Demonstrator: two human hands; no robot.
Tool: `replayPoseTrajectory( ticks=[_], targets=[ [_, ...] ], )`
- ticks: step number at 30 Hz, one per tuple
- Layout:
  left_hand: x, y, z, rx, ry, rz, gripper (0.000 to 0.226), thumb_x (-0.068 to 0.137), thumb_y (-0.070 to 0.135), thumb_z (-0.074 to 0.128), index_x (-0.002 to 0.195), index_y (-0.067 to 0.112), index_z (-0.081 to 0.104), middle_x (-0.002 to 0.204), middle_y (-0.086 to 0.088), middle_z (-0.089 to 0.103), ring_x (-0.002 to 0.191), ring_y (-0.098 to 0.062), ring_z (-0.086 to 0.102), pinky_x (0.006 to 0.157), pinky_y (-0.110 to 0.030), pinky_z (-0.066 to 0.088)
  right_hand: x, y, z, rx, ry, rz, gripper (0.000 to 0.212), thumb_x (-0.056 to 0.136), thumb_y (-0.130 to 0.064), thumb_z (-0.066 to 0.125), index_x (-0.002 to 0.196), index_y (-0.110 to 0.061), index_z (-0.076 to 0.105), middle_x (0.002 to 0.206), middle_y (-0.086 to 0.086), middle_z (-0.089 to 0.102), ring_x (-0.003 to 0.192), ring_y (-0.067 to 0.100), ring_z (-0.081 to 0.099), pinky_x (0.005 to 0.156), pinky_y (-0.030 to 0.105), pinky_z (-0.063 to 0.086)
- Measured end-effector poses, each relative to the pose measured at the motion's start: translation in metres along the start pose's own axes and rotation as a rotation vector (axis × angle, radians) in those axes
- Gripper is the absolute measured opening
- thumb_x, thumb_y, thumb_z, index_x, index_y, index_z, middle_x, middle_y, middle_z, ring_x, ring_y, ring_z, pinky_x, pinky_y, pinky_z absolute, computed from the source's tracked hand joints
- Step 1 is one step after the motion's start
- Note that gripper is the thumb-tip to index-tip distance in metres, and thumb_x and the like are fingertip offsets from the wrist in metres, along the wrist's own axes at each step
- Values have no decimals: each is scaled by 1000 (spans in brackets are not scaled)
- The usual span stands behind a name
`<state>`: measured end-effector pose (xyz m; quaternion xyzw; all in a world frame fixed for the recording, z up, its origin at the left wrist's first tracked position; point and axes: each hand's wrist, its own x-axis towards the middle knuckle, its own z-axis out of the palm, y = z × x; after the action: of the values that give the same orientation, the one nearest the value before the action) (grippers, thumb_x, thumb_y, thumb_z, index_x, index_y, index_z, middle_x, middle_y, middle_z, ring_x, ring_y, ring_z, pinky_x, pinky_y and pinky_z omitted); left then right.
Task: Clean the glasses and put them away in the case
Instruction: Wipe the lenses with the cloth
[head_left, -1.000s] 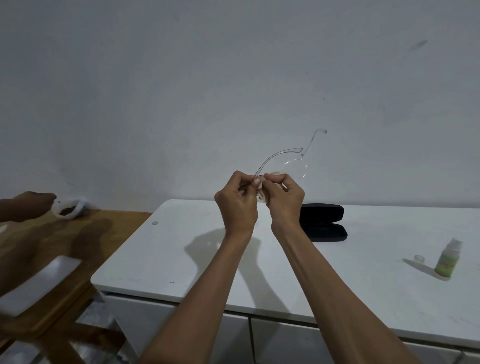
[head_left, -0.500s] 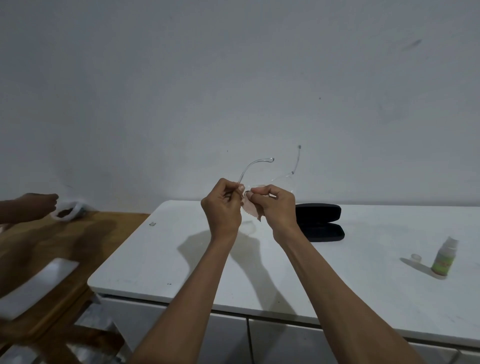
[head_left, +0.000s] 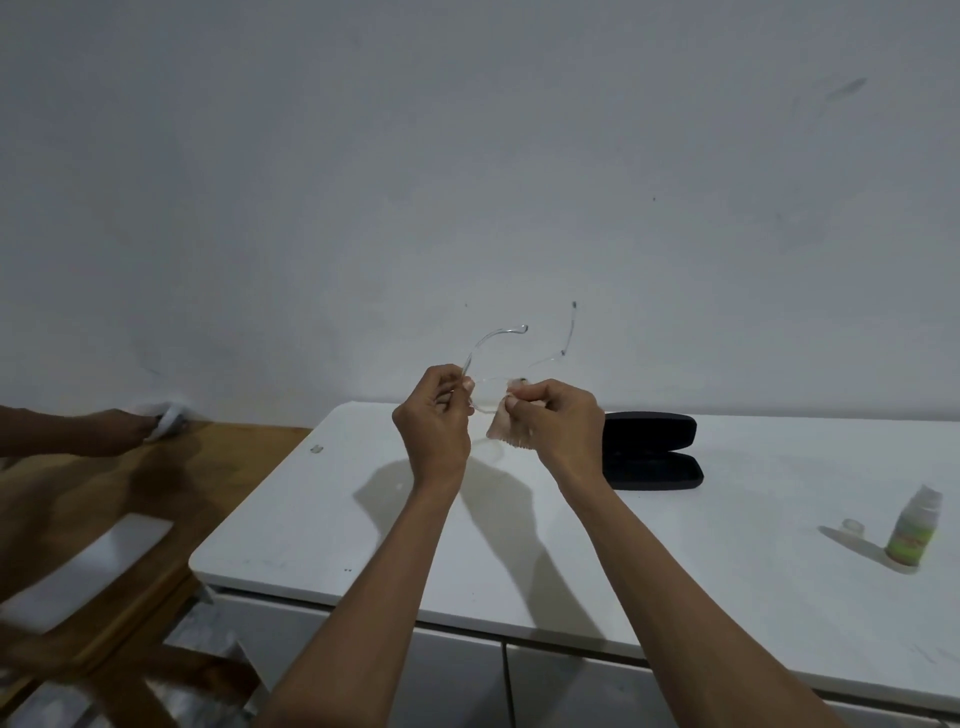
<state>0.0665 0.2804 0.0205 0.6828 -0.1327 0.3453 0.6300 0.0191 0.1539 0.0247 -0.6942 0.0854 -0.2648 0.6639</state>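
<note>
While both hands are raised above the white cabinet top (head_left: 322, 525), the left hand (head_left: 436, 421) pinches the clear glasses (head_left: 498, 358) at one end of the frame, fingers curled round it. The right hand (head_left: 563, 421) pinches a small pale cloth (head_left: 506, 434) against the other lens; the cloth's lower edge hangs free. Both temples stand open, pointing up and away. Black case (head_left: 649, 449) lies open on the top, just beyond the right hand. Small spray bottle (head_left: 914, 527) stands upright at far right, its cap (head_left: 853, 526) just beside it. At far left, another person's hand (head_left: 117, 428) holds a white rag (head_left: 171, 415) on a wooden table (head_left: 171, 483).
</note>
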Motion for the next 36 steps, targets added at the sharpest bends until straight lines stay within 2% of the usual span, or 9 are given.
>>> replayPoseTrajectory(
  ticks=[4, 6, 11, 16, 21, 24, 30, 34, 36],
  targets=[
    [8, -18, -16, 24, 39, -17, 10, 86, -1, 74, 81, 6, 69, 68, -1, 69, 57, -18, 65, 62, -27, 55, 3, 3, -13, 45, 41, 10, 7, 84, -5, 77, 86, -11, 80, 82, -3, 78, 75, 6, 73, 67, 17, 56],
    [10, -28, -26, 57, 43, -23, 10, 86, -2, 74, 81, 5, 69, 67, 0, 68, 57, -16, 66, 62, -27, 55, 6, 7, -19, 58, 68, 26, 8, 84, -6, 77, 82, -14, 79, 78, -3, 77, 70, 3, 71, 64, 17, 56],
    [6, -60, -57, 199, 25, 6, 16, 86, -1, 75, 80, 11, 67, 65, -1, 67, 61, -17, 70, 62, -34, 57, 12, 20, -38, 17, 150, 53, 8, 83, -14, 79, 79, -21, 78, 83, -6, 76, 75, 7, 68, 62, 13, 48],
    [-5, -94, -84, 369, -22, 50, 20, 84, -12, 70, 82, 8, 67, 79, -2, 71, 69, -21, 71, 63, -47, 60, 15, 30, -48, -15, 175, 104, 8, 83, -15, 78, 79, -21, 78, 81, -4, 74, 76, 11, 67, 72, 27, 51],
    [-12, -107, -99, 537, -100, 183, 24, 81, -19, 69, 80, 5, 64, 82, -3, 69, 72, -18, 65, 64, -43, 59, 15, 38, -48, -49, 118, 115, 9, 83, -12, 77, 78, -19, 78, 81, -2, 73, 74, 12, 65, 69, 28, 49],
    [-13, -112, -103, 584, -192, 208, 24, 83, -22, 63, 85, 2, 65, 88, -8, 68, 75, -23, 66, 67, -44, 59, 15, 43, -47, -44, 77, 125, 8, 82, -11, 77, 79, -18, 78, 87, -2, 75, 79, 13, 67, 70, 29, 49],
    [-16, -117, -116, 685, -354, 309, 20, 83, -16, 71, 90, 3, 66, 92, -7, 66, 74, -14, 61, 71, -16, 48, 19, 49, -48, -61, 35, 134, 10, 82, -12, 76, 78, -21, 78, 90, 0, 77, 91, 20, 73, 80, 36, 59],
    [-18, -115, -117, 709, -400, 352, 22, 84, -14, 70, 89, 6, 64, 92, -7, 65, 73, -23, 66, 68, -34, 58, 17, 48, -48, -60, 20, 147, 9, 81, -11, 76, 78, -19, 79, 88, 0, 78, 91, 20, 74, 90, 45, 61],
    [-18, -115, -119, 712, -414, 347, 27, 84, -15, 69, 102, 5, 66, 102, -8, 68, 82, -25, 69, 75, -39, 61, 17, 47, -49, -58, 5, 145, 8, 79, -12, 76, 77, -19, 79, 87, 1, 79, 91, 21, 75, 91, 47, 61]
  ],
)
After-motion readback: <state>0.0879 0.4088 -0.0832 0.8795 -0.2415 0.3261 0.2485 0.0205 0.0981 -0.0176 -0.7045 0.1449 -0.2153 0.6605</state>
